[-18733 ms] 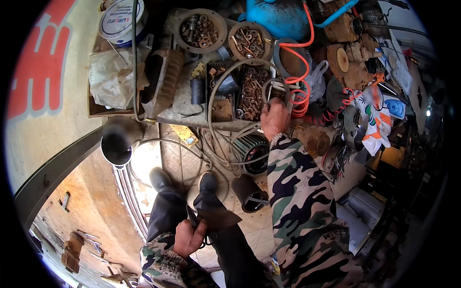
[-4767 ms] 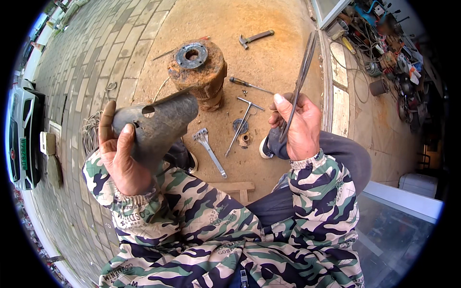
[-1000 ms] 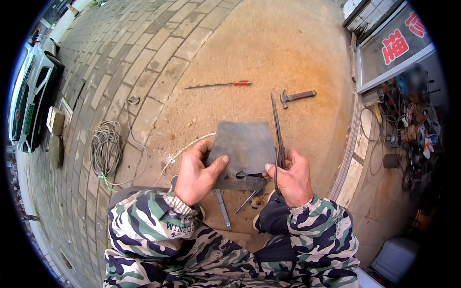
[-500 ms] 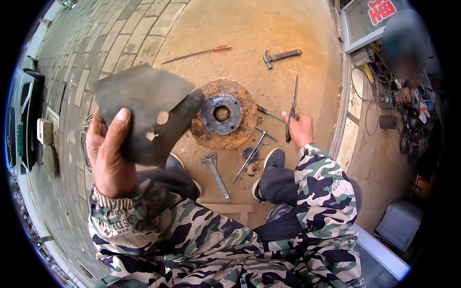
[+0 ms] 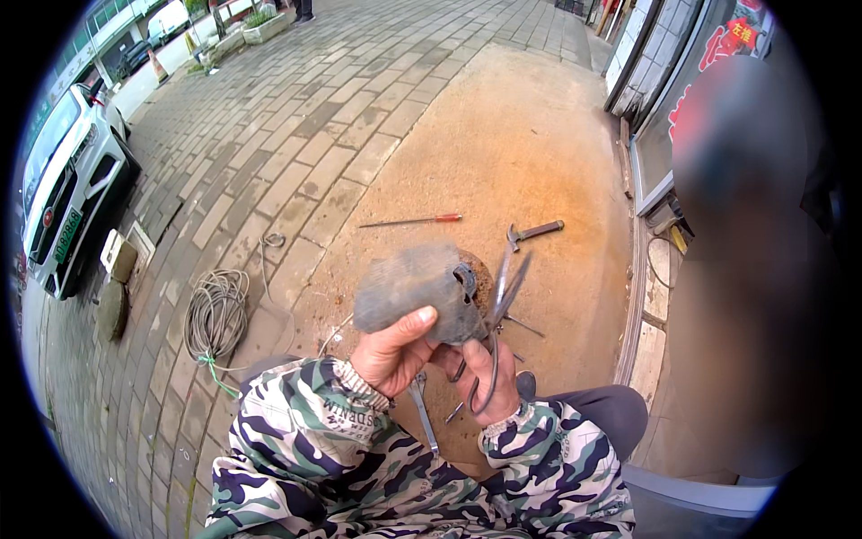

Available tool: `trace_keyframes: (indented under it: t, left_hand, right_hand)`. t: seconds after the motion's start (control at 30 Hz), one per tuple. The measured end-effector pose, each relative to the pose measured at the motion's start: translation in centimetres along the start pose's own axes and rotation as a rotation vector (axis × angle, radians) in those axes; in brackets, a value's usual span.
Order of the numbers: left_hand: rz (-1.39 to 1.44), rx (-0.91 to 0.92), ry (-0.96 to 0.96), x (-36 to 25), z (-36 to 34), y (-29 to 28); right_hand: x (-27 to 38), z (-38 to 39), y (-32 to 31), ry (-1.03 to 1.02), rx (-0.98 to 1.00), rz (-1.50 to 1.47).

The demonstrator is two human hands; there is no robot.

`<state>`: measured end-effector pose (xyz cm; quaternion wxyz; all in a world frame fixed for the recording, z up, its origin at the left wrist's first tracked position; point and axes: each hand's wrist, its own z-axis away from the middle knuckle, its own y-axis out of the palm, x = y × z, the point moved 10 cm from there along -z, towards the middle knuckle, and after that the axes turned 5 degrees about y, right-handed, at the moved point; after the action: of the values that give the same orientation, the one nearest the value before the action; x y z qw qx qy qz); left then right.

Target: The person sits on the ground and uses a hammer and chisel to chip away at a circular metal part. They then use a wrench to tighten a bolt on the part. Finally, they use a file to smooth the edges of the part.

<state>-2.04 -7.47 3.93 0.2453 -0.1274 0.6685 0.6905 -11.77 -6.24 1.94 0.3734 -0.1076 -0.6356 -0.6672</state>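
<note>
The left hand [image 5: 392,352] was closed around the lower edge of a dark grey rubber sheet [image 5: 413,287], thumb pressed flat across its near face, holding it up in the middle of the frame. The right hand [image 5: 485,375] sat just below and right of it, fingers wrapped through the loop handles of a pair of large scissors [image 5: 499,310], whose blades were slightly apart and pointed upward beside the sheet's right edge, touching or nearly touching it; which one could not be told. Both sleeves, in camouflage cloth, came in from the bottom of the frame. Behind the sheet, partly hidden, lay a rusty round metal part [image 5: 483,274] on the sandy ground. A wrench [image 5: 422,415] lay on the ground under the hands, between the person's knees. Above the sheet, toward the centre, lay a thin screwdriver with a red handle [image 5: 415,220], and to its right a hammer [image 5: 533,234]. At the left of the frame a coil of grey cable [image 5: 215,314] rested on the brick paving, well apart from the hands. A white car [image 5: 67,180] stood at the far left edge. A blurred person [image 5: 750,269] filled the right side of the frame.
</note>
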Motion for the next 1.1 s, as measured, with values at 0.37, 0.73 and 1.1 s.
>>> trace_keyframes:
  t: [0.37, 0.73, 1.1]
  left_hand:
    - [-0.068, 0.163, -0.06, -1.6, 1.9, -0.5]
    - [0.074, 0.03, 0.091, -7.3, 0.9, -2.6]
    - [-0.178, -0.042, 0.085, -6.2, 1.0, -2.0]
  right_hand:
    - [9.2, 1.6, -2.4, -0.323, -0.175, 0.533]
    - [2.3, 4.5, -1.6, 0.103, 0.181, 0.761]
    - [-1.2, 5.7, -1.1, 0.184, 0.354, 0.855]
